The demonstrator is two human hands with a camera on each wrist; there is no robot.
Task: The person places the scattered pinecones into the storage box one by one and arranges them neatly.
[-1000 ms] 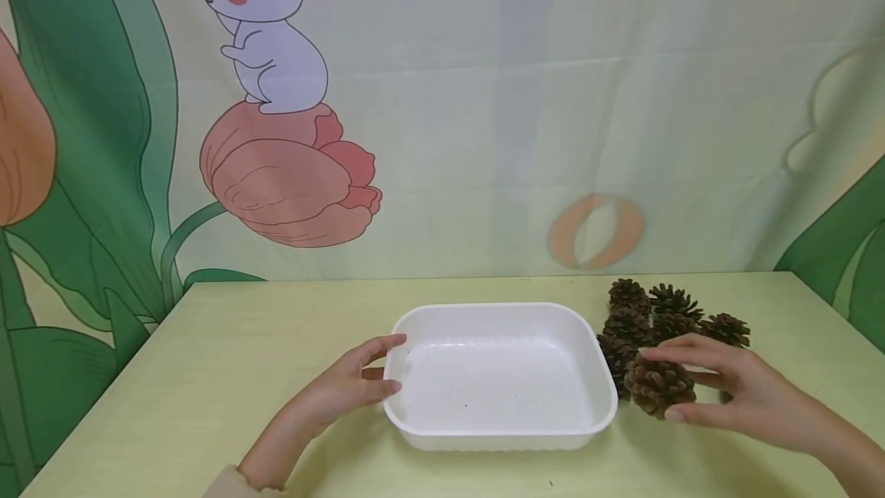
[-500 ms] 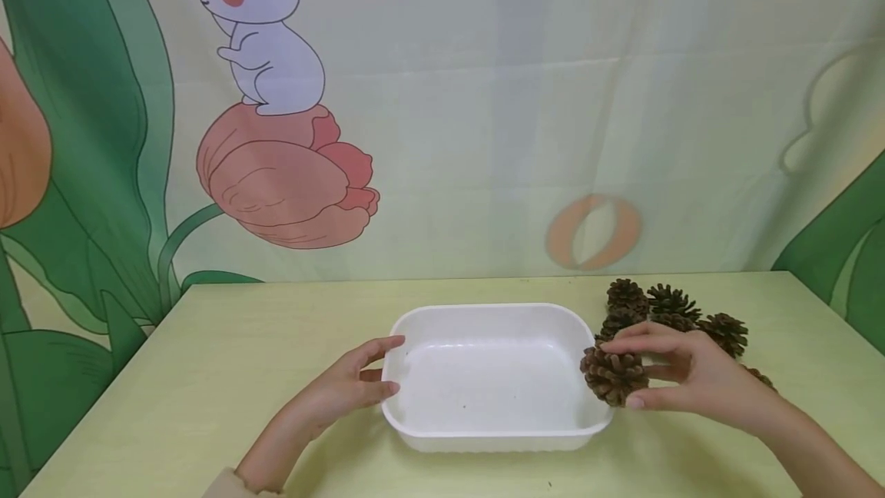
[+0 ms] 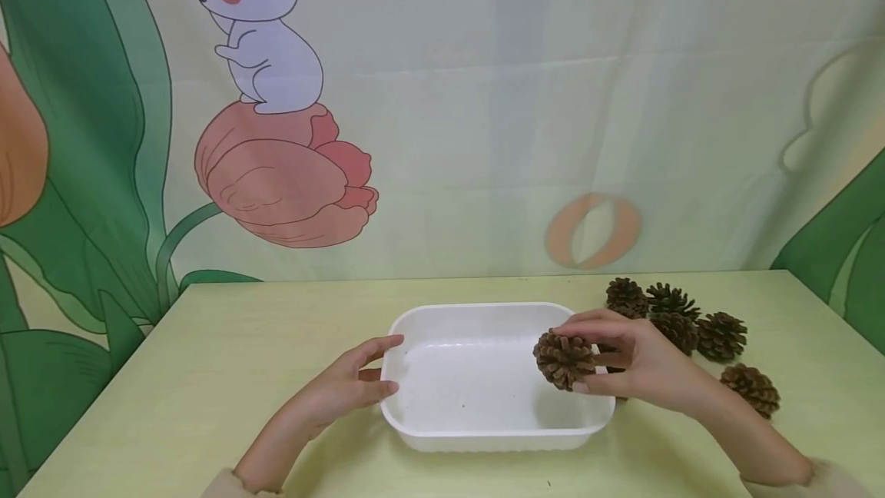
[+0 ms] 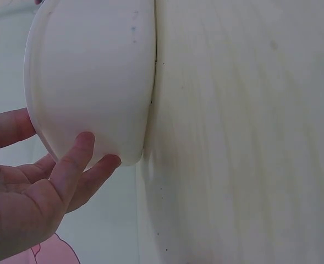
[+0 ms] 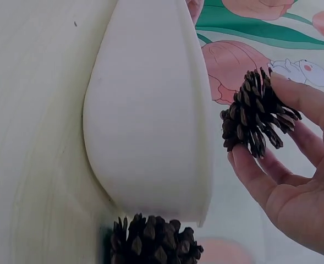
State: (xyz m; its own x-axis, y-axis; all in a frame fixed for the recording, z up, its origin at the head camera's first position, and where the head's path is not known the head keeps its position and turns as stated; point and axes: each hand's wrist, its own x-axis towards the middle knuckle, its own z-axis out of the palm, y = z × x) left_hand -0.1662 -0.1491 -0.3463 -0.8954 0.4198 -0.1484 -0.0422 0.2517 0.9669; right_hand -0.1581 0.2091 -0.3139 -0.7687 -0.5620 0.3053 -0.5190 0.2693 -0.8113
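pine cone (image 3: pixel 563 360) sits pinched in the right grip (image 3: pixel 625 363) above the white tray's (image 3: pixel 498 436) right end; left grip (image 3: pixel 346 386), fingers relaxed, touches the tray's left rim on the surface (image 3: pixel 207 375)

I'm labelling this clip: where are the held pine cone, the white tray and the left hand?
held pine cone (image 3: pixel 563 360): head view, middle of its scales.
white tray (image 3: pixel 484 436): head view, near rim.
left hand (image 3: pixel 342 386): head view, back of the hand, at the tray's left end.
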